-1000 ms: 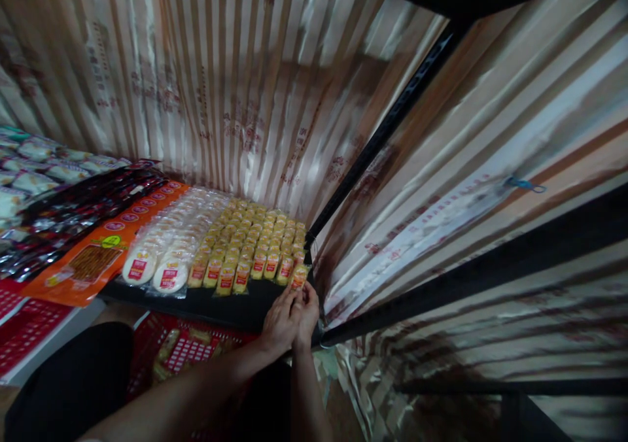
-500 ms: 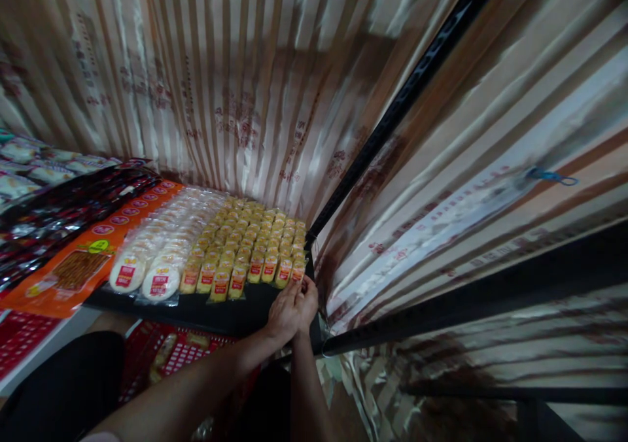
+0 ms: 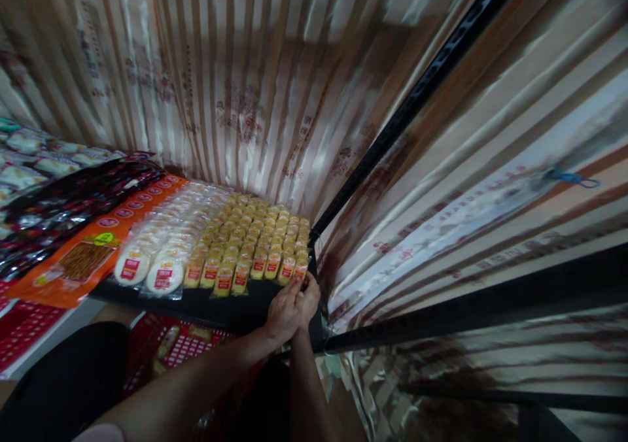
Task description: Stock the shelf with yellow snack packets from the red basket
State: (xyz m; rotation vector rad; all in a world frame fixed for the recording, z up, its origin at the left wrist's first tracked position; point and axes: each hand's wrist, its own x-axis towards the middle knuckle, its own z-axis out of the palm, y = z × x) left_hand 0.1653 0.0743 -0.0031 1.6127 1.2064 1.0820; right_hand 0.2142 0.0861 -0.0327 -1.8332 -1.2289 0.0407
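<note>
My left hand (image 3: 281, 311) and my right hand (image 3: 309, 300) are pressed together at the front right corner of a black shelf (image 3: 230, 308). Their fingers pinch the nearest yellow snack packet (image 3: 300, 271) at the end of the right row. Rows of yellow snack packets (image 3: 255, 236) with red labels fill the right part of the shelf. Left of them lie rows of round white cakes (image 3: 164, 277) in clear wrap.
Orange snack bags (image 3: 88, 252) and dark packets (image 3: 63, 213) lie further left. A red plastic basket (image 3: 186, 347) with packets sits below the shelf. Striped shiny cloth (image 3: 235, 89) hangs behind and to the right, and black shelf rails (image 3: 471, 308) cross on the right.
Both hands stayed together at the shelf corner and edged slightly forward onto the last yellow packet. The camera view shifted a little.
</note>
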